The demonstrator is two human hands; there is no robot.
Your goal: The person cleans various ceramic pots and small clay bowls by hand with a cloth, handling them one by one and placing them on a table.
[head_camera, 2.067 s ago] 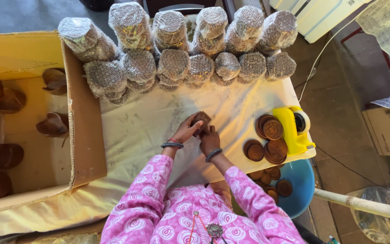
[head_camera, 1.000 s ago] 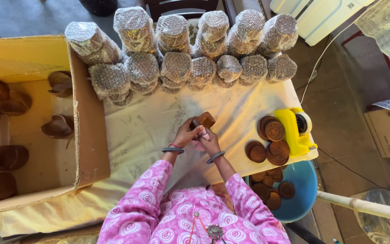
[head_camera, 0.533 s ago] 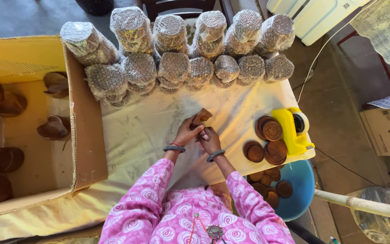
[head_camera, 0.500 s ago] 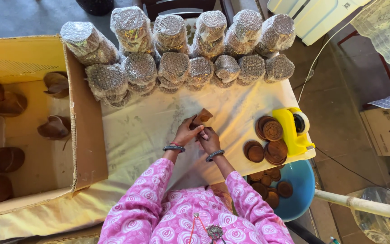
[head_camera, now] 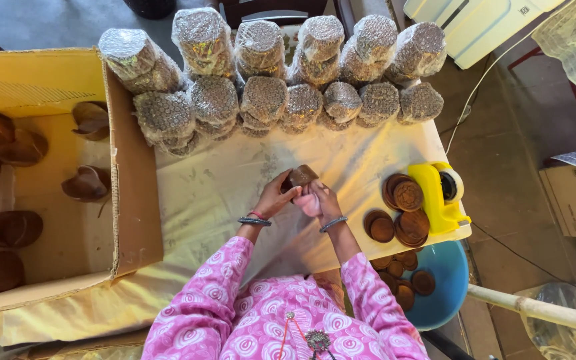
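In the head view we see one small dark brown round wooden piece at the centre of the frame, above the cream cloth-covered worktop. The left hand has its grip closed on the piece's lower left edge; the right hand is curled beside it, pressing a pale pink cloth to the piece. Across the upper frame we count about thirteen plastic-wrapped cylindrical stacks, in two rows. At centre right, four brown carved discs lie touching one yellow tape dispenser. Below them, one blue plastic bowl holds several more discs. At left, one open cardboard box contains about seven brown shell-like bowls.
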